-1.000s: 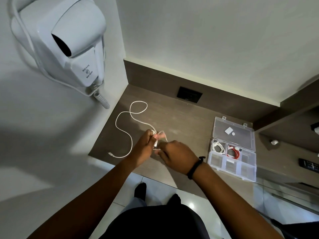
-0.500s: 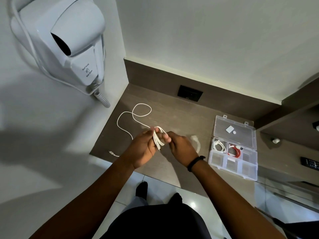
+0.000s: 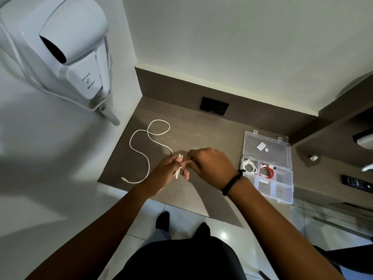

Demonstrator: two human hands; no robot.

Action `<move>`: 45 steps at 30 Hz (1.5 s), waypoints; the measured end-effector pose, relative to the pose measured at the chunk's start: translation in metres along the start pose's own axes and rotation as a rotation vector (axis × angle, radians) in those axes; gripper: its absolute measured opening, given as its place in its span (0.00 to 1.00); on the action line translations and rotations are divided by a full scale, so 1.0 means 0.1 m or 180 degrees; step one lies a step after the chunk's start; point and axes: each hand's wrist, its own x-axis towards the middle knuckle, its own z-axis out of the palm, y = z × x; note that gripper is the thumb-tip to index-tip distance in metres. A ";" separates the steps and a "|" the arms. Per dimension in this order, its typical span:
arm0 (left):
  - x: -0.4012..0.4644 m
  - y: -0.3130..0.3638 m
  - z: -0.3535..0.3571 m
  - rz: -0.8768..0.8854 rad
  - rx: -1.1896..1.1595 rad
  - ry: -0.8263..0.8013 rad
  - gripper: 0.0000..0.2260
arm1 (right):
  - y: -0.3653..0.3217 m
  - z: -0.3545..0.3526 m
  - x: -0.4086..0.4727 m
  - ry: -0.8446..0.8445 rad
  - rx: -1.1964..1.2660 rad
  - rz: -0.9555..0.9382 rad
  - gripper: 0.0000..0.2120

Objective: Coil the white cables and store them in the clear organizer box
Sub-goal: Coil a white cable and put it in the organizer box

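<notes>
Right of our hands, clear organizer box (image 3: 268,174) lies lid-open, white and red coils inside. White cable (image 3: 141,150) trails in loose curves left of our left hand (image 3: 167,170), which pinches a few gathered loops. Our right hand (image 3: 210,164) curls at the bundle; its grip is hidden, cannot tell.

On the brown wooden counter (image 3: 201,126), a loose white cable (image 3: 141,152) lay left of both hands. The open clear plastic organizer box (image 3: 268,170) sat to the right, holding a coiled white cable (image 3: 249,166) and a red cable (image 3: 267,172) in its rear compartments.
</notes>
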 end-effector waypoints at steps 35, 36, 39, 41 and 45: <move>-0.02 -0.02 0.60 -0.0444 -0.2474 0.0827 0.14 | -0.25 0.69 -0.42 0.1540 0.1629 0.1574 0.20; 0.00 -0.03 0.62 -0.0522 -0.2501 0.0876 0.15 | -0.25 0.70 -0.43 0.1566 0.1607 0.1690 0.22; 0.03 -0.06 0.67 -0.0678 -0.2659 0.0833 0.18 | -0.21 0.69 -0.51 0.1158 0.2649 0.2107 0.27; 0.05 -0.07 0.66 -0.0770 -0.2681 0.0589 0.19 | -0.18 0.65 -0.59 0.0571 0.4459 0.2135 0.19; 0.11 -0.11 0.62 -0.0781 -0.3026 0.0112 0.16 | -0.06 0.64 -0.79 0.0801 0.6243 0.2715 0.10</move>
